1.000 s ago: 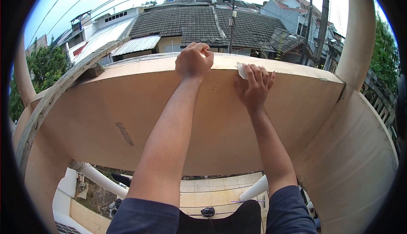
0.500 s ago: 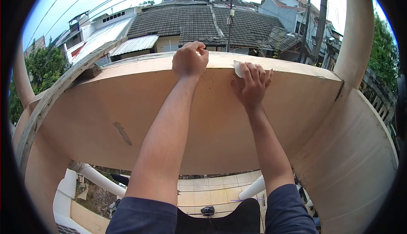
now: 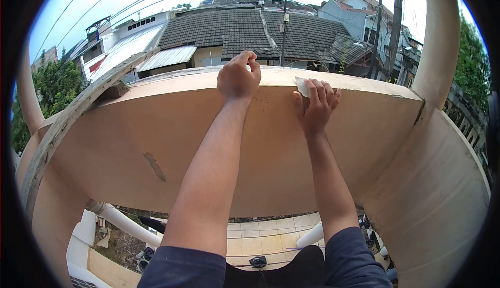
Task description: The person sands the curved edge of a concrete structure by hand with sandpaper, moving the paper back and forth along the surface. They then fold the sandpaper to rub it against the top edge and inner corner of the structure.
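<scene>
My left hand is closed with its fingers curled, held at the top edge of the peach-coloured wall; whatever it may hold is hidden. To its right, my right hand rests at the same edge, fingers bent over the top. A thin whitish piece sticks up between its thumb and fingers. Small dark specks mark the wall face between the two hands.
A weathered wooden beam slants along the left, over a small block on the ledge. A round column stands at the right. Far below lies a tiled floor with a dark bundle.
Both hands have shifted slightly right since half a second ago, after a small shift left before that. The right hand still has the whitish piece.
</scene>
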### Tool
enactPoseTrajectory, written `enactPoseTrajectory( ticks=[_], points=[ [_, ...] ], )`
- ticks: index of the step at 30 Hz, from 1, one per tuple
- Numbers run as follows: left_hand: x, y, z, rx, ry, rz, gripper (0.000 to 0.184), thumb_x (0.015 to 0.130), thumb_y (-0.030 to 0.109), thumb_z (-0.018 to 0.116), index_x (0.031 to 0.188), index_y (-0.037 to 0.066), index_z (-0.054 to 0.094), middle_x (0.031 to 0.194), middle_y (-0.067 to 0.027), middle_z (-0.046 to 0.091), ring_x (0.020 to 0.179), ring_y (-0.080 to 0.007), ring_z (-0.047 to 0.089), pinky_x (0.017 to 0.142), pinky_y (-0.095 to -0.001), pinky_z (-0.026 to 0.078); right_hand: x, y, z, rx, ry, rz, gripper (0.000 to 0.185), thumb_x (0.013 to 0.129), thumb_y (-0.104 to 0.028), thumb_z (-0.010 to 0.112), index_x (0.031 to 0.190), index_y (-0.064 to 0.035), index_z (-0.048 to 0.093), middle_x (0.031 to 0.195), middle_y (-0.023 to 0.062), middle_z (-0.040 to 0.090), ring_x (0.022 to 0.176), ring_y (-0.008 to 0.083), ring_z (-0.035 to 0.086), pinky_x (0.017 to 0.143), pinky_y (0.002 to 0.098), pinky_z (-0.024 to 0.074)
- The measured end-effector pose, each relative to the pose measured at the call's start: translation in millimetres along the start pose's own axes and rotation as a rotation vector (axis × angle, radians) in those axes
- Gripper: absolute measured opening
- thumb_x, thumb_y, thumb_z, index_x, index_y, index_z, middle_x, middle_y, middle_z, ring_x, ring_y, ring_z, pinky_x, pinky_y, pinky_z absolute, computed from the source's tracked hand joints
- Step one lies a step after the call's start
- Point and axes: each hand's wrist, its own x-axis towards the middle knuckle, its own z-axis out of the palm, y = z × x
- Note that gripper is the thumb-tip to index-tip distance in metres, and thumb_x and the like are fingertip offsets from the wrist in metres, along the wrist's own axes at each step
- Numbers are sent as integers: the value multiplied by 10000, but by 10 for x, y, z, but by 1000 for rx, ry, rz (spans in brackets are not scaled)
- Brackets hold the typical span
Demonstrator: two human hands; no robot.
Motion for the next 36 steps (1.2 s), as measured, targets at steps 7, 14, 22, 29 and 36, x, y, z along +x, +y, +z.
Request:
enactPoseTrajectory(
  ticks=[7,14,22,29,36],
  points=[
    [2,-37,57,4,25,34,150,937,189,695,1057,175,785,1052,-42,815,934,-299,777,804,-441,612,102,-225,-140,51,-85,-158,490,973,-561,684,1251,-158,717,1228,-25,706,1245,270,590,1253,637,215],
    [3,7,32,24,-6,-37,186,938,194,699,1101,171,788,1033,-49,818,908,-302,781,809,-436,619,56,11,-60,99,-15,-78,393,967,-461,726,1226,-166,730,1205,-24,732,1236,242,626,1275,591,206],
    [13,-8,24,17,-8,0,178,935,191,693,1078,161,795,1012,-53,818,911,-289,782,811,-435,622,90,234,-71,144,-56,-157,419,952,-495,739,1196,-155,741,1184,-31,732,1234,240,620,1276,584,221],
    [32,33,-7,36,-58,-67,182,950,218,664,1014,183,831,1016,-52,824,931,-292,782,832,-421,616,105,-145,-120,69,-13,-98,473,882,-478,786,1222,-154,729,1201,-19,731,1207,234,637,1266,556,264],
    [24,-2,-4,17,-21,-35,163,958,211,657,991,183,814,1001,-39,820,907,-290,777,811,-422,607,96,427,-131,63,-32,-126,437,905,-443,773,1220,-146,717,1222,-13,725,1214,246,643,1260,551,278]
  ],
)
